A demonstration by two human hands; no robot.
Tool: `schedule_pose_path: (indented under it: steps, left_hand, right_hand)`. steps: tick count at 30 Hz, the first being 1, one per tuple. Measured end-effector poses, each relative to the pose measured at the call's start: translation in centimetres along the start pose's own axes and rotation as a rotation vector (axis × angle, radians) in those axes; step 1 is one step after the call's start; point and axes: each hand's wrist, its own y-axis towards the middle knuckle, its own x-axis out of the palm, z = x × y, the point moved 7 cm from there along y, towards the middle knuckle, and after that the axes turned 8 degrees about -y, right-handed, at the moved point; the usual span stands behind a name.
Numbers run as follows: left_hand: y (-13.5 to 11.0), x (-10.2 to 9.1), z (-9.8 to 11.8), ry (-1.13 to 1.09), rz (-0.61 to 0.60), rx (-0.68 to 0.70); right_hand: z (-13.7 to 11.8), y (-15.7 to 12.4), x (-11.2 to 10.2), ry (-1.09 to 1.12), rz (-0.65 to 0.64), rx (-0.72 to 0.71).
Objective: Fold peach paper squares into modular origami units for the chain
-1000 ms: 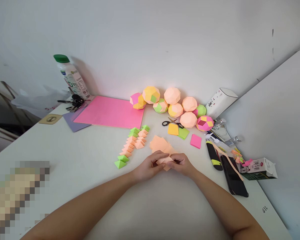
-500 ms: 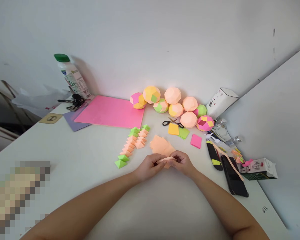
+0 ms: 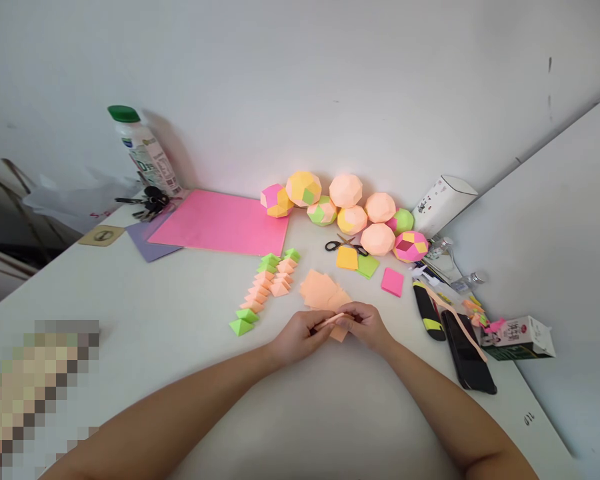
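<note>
Between them, my left hand (image 3: 303, 337) and my right hand (image 3: 367, 327) pinch a small folded piece of peach paper (image 3: 330, 321). Both are closed, with thumbs and fingers meeting along its edges; part of the paper is hidden behind the fingers. Just beyond and partly under my hands lie loose peach paper squares (image 3: 323, 290), fanned over one another on the table. To the left stand two rows of folded paper pieces (image 3: 261, 288), peach in the middle and green at some ends.
Several faceted paper balls (image 3: 346, 191) line the wall, with scissors (image 3: 347, 245), a yellow pad (image 3: 347, 258) and a pink pad (image 3: 393, 282) before them. A pink board (image 3: 225, 223) lies left. At right are a cutter (image 3: 429, 310), a phone (image 3: 467, 353) and a carton (image 3: 517, 339).
The folded peach paper has tilted between my fingers, its right end now higher. Both hands have shifted only slightly; the things on the table have stayed put.
</note>
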Motion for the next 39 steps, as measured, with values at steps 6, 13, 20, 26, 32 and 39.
schedule_pose_path:
  steps: [6,13,20,26,32,39]
  left_hand:
    - [-0.2,0.1,-0.2,-0.001,0.003,-0.011]
    - [-0.3,0.2,-0.1,0.032,-0.008,-0.008]
    - [-0.2,0.2,-0.3,0.034,-0.029,-0.020]
    - [-0.2,0.2,-0.4,0.017,-0.034,-0.023]
    - [-0.1,0.0,-0.3,-0.034,-0.006,-0.088]
    - [-0.2,-0.5,-1.1,-0.154,0.057,-0.231]
  right_hand:
    - [-0.7,0.0,0.0,-0.035,-0.004,-0.028]
    - [-1.2,0.0,0.1,-0.034,-0.011,-0.018]
    - [-0.4,0.1,0.0,0.023,-0.005,0.021]
    - [-0.3,0.1,-0.1,0.028,-0.025,0.015]
    - [-0.7,0.0,-0.4,0.005,-0.023,0.021]
    - [-1.3,-0.3,-0.1,0.060,-0.031,0.032]
